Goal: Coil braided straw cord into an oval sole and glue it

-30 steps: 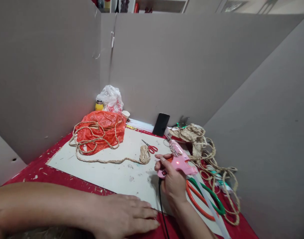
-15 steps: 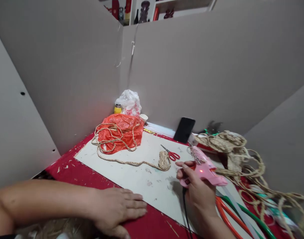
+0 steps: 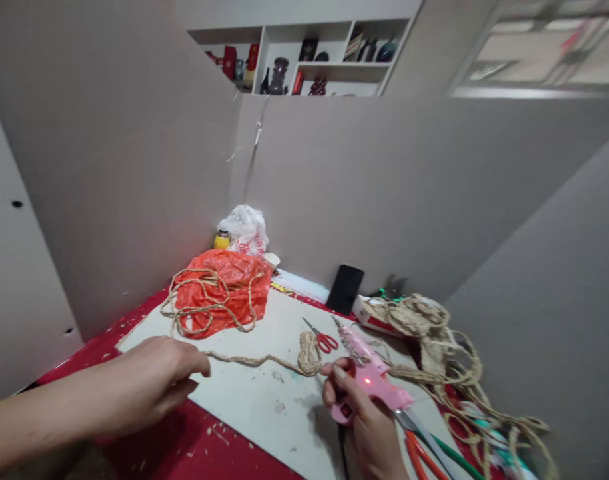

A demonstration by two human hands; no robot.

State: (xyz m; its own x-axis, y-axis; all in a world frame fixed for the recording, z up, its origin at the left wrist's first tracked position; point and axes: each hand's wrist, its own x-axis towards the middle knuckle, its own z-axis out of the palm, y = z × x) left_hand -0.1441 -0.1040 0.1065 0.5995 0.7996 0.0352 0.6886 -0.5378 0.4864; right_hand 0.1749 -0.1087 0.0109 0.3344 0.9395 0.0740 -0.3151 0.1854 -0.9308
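A pink hot glue gun [image 3: 368, 383] with a lit red light is in my right hand [image 3: 367, 423], its metal nozzle pointing up and away. My left hand [image 3: 152, 380] hovers over the near left edge of the white board [image 3: 254, 407]. Its fingers are bent, with a gap between them and the thumb, and nothing shows in them. Just beyond it runs a braided straw rope [image 3: 249, 361], ending in a coiled oval [image 3: 309, 353] on the board. Its other end lies in loops over a red plastic bag [image 3: 234, 267]. Red-handled scissors [image 3: 326, 342] lie beside the coil.
A black phone [image 3: 345, 289] leans at the back. Heaps of loose rope [image 3: 424, 317] lie at the right, near orange-and-green-handled tools [image 3: 418, 453]. A white plastic bag [image 3: 244, 227], a yellow jar [image 3: 221, 240] and a small white cup [image 3: 271, 260] stand at the back left. Grey panels [image 3: 344, 173] surround the table.
My left hand has lifted from flat on the table and moved left and forward towards the rope, fingers now bent. My right hand still holds the glue gun. The camera has tilted up.
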